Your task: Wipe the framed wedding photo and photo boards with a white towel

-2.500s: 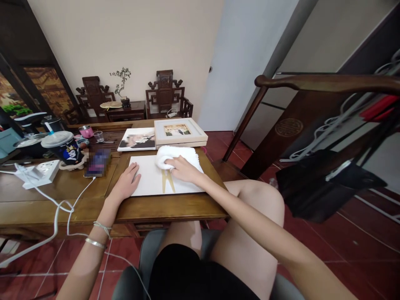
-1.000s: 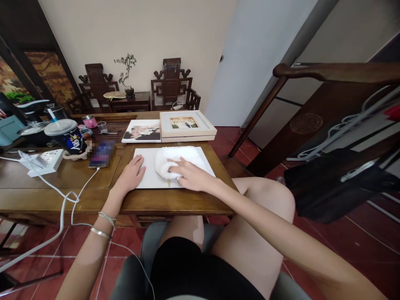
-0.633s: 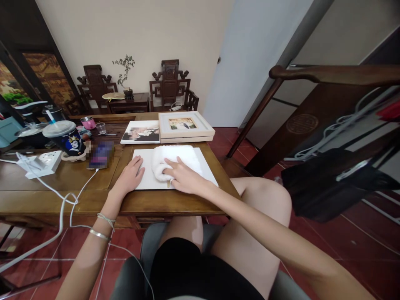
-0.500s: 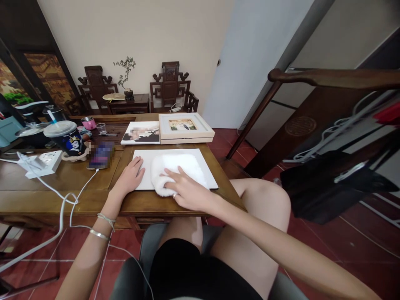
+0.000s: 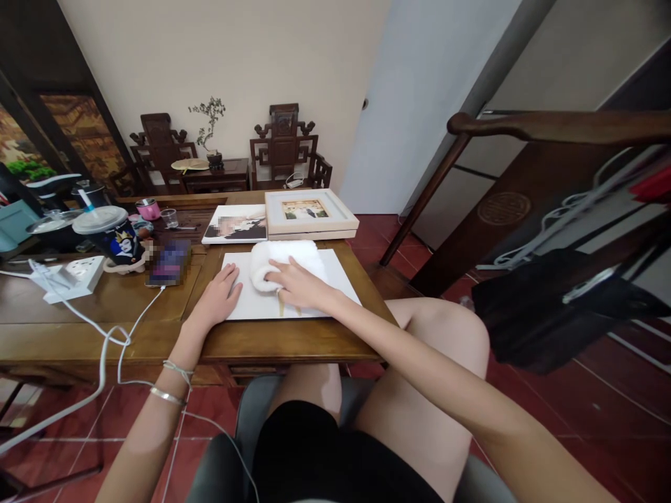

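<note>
A flat white board (image 5: 251, 307) lies near the front edge of the wooden table, with a few yellowish marks on its lower middle. My left hand (image 5: 223, 290) rests flat on the board's left edge, fingers stretched out. On the board's upper part is a fluffy white cloth (image 5: 293, 257), folded into a pad. My right hand (image 5: 298, 283) grips the near edge of this cloth and presses it down, a ring showing on one finger. The cloth's far edge reaches past the board's back edge.
Behind the board stand a framed picture (image 5: 312, 213) and a photo panel (image 5: 235, 223). To the left are a phone (image 5: 170, 262) on a charging cable, a lidded drink cup (image 5: 115, 234), a white power strip (image 5: 76, 276) and a pink mug (image 5: 148, 209).
My right hand has slid the cloth away from me towards the board's back edge, uncovering the yellowish marks. My left hand has stayed in place.
</note>
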`<state>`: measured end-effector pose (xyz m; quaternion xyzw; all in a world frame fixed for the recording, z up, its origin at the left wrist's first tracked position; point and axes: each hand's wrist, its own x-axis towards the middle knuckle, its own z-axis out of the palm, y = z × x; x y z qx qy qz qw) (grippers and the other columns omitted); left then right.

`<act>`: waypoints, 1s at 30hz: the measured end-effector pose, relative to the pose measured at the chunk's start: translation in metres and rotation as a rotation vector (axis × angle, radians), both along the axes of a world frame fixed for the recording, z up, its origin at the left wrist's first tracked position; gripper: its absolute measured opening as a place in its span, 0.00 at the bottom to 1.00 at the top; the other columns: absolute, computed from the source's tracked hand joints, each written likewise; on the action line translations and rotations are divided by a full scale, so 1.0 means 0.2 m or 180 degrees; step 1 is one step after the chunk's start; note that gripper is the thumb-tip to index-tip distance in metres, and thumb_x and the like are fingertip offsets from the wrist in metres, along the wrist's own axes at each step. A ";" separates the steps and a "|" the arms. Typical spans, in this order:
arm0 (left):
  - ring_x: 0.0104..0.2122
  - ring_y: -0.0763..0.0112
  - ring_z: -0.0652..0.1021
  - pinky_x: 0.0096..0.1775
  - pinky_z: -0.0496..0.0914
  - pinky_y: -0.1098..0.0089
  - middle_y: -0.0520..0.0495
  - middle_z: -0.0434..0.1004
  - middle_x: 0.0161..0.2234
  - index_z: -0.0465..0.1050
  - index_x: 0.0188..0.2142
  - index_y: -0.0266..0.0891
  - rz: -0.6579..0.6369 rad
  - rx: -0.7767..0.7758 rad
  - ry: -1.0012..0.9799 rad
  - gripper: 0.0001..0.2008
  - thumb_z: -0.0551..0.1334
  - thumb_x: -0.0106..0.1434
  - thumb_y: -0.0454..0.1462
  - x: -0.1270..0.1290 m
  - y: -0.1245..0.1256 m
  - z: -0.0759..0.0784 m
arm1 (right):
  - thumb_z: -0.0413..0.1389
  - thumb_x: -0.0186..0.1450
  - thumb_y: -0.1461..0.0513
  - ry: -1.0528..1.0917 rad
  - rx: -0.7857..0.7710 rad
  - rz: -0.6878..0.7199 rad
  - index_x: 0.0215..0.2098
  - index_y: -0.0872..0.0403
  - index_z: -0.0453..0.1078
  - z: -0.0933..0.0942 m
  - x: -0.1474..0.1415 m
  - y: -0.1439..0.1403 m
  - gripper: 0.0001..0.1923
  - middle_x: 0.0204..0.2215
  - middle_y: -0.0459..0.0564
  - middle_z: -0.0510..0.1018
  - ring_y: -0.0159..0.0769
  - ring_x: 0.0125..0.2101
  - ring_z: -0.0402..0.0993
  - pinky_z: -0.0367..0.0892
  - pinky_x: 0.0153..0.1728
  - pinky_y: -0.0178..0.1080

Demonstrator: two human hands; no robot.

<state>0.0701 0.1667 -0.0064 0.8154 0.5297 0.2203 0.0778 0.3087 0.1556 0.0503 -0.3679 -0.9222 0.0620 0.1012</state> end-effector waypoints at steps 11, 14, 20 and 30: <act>0.66 0.54 0.60 0.66 0.54 0.54 0.33 0.59 0.65 0.63 0.60 0.29 0.0004 0.0019 0.0026 0.26 0.48 0.68 0.42 0.01 0.00 0.00 | 0.49 0.59 0.72 -0.0152 0.0144 0.0411 0.51 0.61 0.71 0.00 -0.03 -0.30 0.22 0.62 0.68 0.64 0.53 0.65 0.53 0.45 0.63 0.63; 0.66 0.55 0.60 0.66 0.54 0.54 0.35 0.60 0.65 0.63 0.60 0.31 -0.0025 0.0061 -0.0005 0.25 0.47 0.68 0.41 0.00 0.01 -0.01 | 0.51 0.58 0.71 -0.0147 0.0007 0.0705 0.50 0.59 0.71 0.03 0.01 -0.43 0.22 0.62 0.66 0.65 0.54 0.65 0.54 0.45 0.64 0.62; 0.66 0.56 0.61 0.66 0.54 0.54 0.35 0.61 0.65 0.64 0.60 0.31 0.0025 0.0082 -0.0080 0.25 0.46 0.69 0.42 0.00 0.00 -0.02 | 0.49 0.58 0.72 0.0089 -0.0212 0.0587 0.48 0.58 0.72 0.06 0.04 -0.37 0.21 0.56 0.65 0.72 0.47 0.63 0.60 0.48 0.65 0.55; 0.60 0.59 0.70 0.63 0.59 0.58 0.36 0.70 0.59 0.69 0.57 0.30 0.0279 0.0018 -0.1072 0.29 0.43 0.70 0.47 0.05 -0.04 0.08 | 0.47 0.63 0.70 -0.0149 -0.0010 -0.0416 0.55 0.58 0.68 0.01 -0.23 -0.04 0.23 0.59 0.64 0.69 0.56 0.63 0.55 0.48 0.59 0.67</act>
